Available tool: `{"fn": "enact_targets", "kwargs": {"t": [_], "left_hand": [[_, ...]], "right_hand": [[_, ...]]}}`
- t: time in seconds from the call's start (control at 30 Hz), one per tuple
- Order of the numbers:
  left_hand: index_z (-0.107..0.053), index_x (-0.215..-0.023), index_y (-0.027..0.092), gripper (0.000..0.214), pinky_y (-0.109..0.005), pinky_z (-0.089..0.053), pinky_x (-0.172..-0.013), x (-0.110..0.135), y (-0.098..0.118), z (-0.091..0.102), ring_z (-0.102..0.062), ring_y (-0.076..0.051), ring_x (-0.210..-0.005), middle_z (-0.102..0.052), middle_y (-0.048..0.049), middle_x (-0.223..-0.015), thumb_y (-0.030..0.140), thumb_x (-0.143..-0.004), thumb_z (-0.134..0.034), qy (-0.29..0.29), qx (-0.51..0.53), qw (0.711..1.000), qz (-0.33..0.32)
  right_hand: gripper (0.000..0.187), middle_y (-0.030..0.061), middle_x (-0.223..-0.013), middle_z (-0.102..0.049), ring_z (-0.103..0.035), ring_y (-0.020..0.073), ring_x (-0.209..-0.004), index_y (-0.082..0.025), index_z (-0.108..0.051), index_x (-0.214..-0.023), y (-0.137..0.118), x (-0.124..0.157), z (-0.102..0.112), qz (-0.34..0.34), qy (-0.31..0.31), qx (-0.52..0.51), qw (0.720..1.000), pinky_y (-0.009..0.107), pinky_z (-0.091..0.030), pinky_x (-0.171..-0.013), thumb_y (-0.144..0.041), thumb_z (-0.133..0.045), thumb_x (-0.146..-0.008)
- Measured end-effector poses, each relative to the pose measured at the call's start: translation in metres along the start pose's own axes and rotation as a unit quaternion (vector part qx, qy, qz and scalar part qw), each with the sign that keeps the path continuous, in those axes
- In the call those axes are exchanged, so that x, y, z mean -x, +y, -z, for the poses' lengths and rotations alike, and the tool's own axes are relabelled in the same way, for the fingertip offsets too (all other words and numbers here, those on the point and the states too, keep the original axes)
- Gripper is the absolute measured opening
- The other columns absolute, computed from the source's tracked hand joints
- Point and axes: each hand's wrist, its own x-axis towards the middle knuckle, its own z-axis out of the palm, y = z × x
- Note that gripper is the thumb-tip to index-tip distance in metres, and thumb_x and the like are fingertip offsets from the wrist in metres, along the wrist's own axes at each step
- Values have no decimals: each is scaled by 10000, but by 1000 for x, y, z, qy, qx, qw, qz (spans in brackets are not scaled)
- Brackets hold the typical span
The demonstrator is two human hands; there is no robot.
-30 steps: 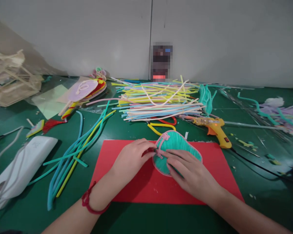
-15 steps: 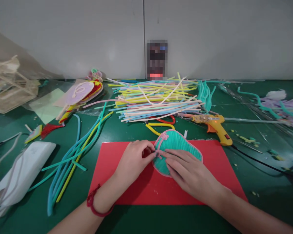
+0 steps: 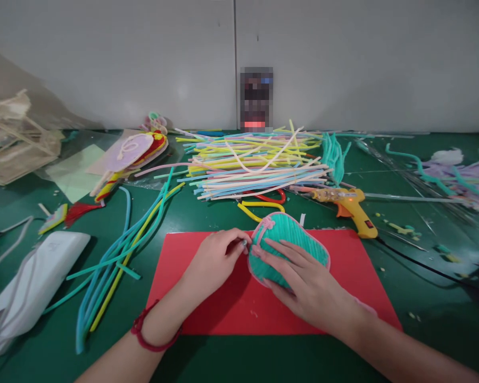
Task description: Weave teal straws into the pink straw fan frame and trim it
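A teal gourd-shaped panel (image 3: 315, 246) with a pink edge and a pink bow-like trim lies on a red sheet (image 3: 219, 314). My right hand (image 3: 303, 279) rests across the panel, palm down, its fingers stretched out over the surface. Just off the panel's left edge, my left hand (image 3: 213, 260) is closed in a pinch of thumb and fingers. A small pale shiny bit shows at those fingertips, too small to name.
A yellow hot glue gun (image 3: 353, 207) lies at right, its cord trailing off. Behind the sheet are scissors (image 3: 259, 210) and a pile of coloured pipe cleaners (image 3: 255, 159). At left lie more pipe cleaners (image 3: 115, 260), a white device (image 3: 40, 282) and a decorated fan-shaped piece (image 3: 130, 151).
My left hand has drawn a little left, away from the pink trim. My right hand has shifted left and its fingers now lie flatter and more spread on the panel.
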Motion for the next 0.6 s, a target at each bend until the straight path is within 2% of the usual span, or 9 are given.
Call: {"fn": "enact_targets", "kwargs": {"t": [0.27, 0.6], "left_hand": [[-603, -893, 215, 187, -248, -437, -672, -1, -3, -5, -598, -133, -721, -653, 14, -756, 232, -857, -420, 62, 37, 997, 14], [-570, -989, 199, 225, -259, -442, -680, -4, -6, -5, -588, -130, -679, -620, 17, -688, 213, -830, -412, 131, 79, 988, 30]], "right_hand": [[351, 80, -1223, -596, -500, 216, -1193, -128, -495, -1229, -2, -2, -2, -6, 3, -2, 1000, 412, -479, -969, -208, -459, -889], [347, 89, -1218, -598, -499, 220, -1193, -116, -496, -1223, -2, 0, -3, -2, -9, 8, 1000, 437, -452, -991, -200, -451, -890]]}}
